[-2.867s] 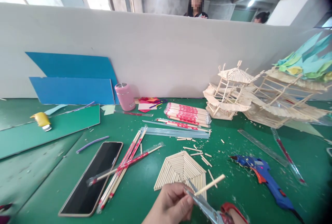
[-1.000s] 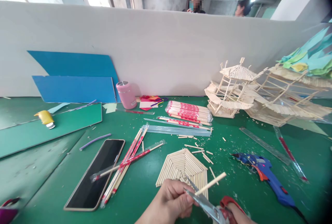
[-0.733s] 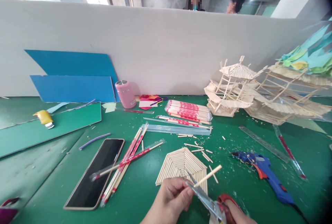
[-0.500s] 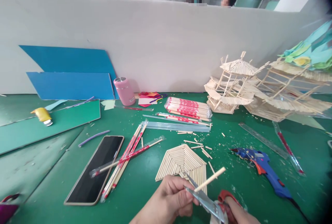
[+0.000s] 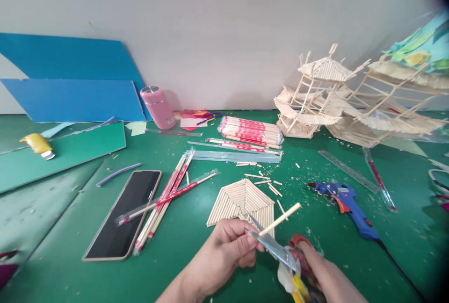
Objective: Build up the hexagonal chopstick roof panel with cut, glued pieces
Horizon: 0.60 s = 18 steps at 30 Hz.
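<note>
My left hand (image 5: 229, 251) is closed, pinching a thin wooden stick (image 5: 286, 215) that slants up to the right. My right hand (image 5: 312, 265) grips a pair of scissors (image 5: 278, 250) with red handles; something yellow and white shows beside the handles. The parted blades straddle the stick close to my left fingertips. Just beyond, a fan-shaped panel of glued sticks (image 5: 242, 200) lies on the green table, its near part hidden by my hands and the scissors.
A blue glue gun (image 5: 351, 207) lies at right, its cord trailing toward me. Wrapped chopsticks (image 5: 168, 198) rest partly across a phone (image 5: 124, 214). Farther back stand a pink flask (image 5: 158, 109), a chopstick bundle (image 5: 250, 131) and a stick-built pavilion model (image 5: 312, 102). Stick offcuts lie scattered.
The view has tilted down, so the people behind the partition are out of sight. My hands keep nearly the same pose, with the scissors still around the stick.
</note>
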{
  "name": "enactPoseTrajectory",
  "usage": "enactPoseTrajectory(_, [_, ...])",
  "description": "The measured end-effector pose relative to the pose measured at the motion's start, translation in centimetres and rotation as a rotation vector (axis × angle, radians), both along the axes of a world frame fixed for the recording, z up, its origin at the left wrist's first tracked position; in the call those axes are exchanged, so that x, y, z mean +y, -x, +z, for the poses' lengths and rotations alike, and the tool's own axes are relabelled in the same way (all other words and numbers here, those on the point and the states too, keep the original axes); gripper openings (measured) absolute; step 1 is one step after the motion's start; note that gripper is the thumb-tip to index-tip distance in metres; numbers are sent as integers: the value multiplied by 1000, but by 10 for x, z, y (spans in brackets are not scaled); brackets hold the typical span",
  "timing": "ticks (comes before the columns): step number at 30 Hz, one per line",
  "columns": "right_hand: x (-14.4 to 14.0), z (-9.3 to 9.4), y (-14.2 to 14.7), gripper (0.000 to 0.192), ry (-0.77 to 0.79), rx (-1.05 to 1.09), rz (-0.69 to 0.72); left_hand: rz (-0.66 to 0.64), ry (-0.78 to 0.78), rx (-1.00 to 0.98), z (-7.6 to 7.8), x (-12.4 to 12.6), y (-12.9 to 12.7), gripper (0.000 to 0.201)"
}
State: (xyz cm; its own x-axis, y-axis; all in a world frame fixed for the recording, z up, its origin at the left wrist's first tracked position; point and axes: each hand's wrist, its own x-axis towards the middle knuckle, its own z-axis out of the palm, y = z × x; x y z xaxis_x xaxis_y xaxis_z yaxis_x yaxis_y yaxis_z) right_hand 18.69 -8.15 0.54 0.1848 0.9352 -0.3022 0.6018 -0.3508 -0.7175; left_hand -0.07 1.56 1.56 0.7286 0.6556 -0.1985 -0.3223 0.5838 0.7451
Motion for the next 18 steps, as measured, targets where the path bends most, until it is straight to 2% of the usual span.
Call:
enactPoseTrajectory(7, [-2,2,-5,20,0,86,72,80,-79,41,-2,-1,-1,17])
enactPoseTrajectory(10, [-3,4,-3,24,4,97,93,56,-51,-4,-2,-1,-2,20])
enactPoseTrajectory(15, [-1,2,-6,18,-1,80,75,-19,15,-65,0,-1,-3,24])
enactPoseTrajectory(18, [-2,-1,-9,25,-23,62,74,-12,11,-53,-1,0,-2,21])
